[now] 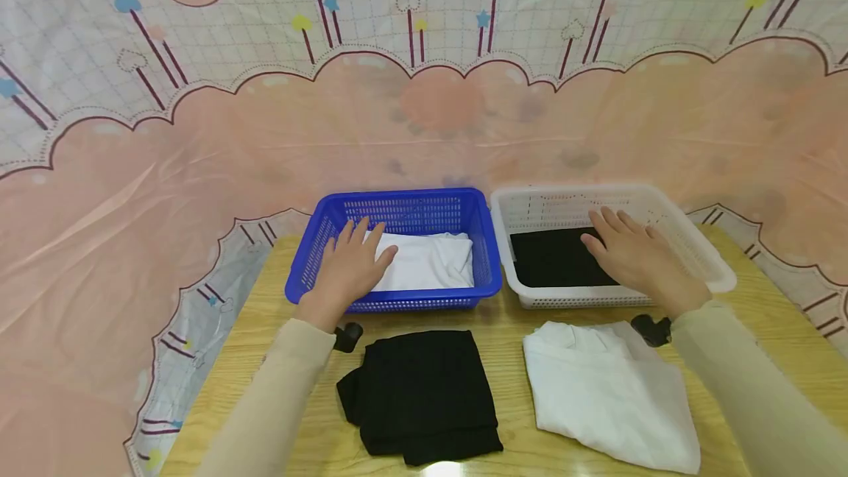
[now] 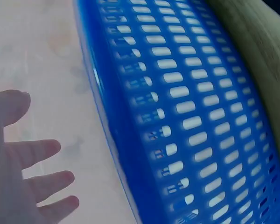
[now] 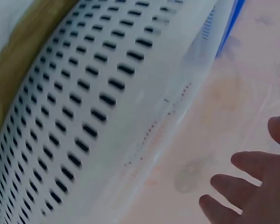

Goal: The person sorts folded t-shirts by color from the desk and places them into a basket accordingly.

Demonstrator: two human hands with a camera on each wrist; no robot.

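My left hand (image 1: pixel 351 267), fingers spread, hovers over the left front of a blue plastic basket (image 1: pixel 490 241); in the left wrist view its fingers (image 2: pixel 46 186) hold nothing. White folded cloth (image 1: pixel 427 260) lies inside that basket. Over the right part of a white basket (image 1: pixel 689 241) is my right hand (image 1: pixel 636 252), palm down with extended fingers; no thing is in its grasp. Black folded cloth (image 1: pixel 556 260) lies in the white basket, partly hidden by the hand. On the table in front are a folded black garment (image 1: pixel 427 396) and a folded white garment (image 1: pixel 609 392).
Both baskets stand side by side at the back of a wooden table (image 1: pixel 265 359), against a peach patterned curtain (image 1: pixel 430 131). Small black wrist-worn pieces show below each hand. The table's left edge runs beside the left sleeve (image 1: pixel 278 389).
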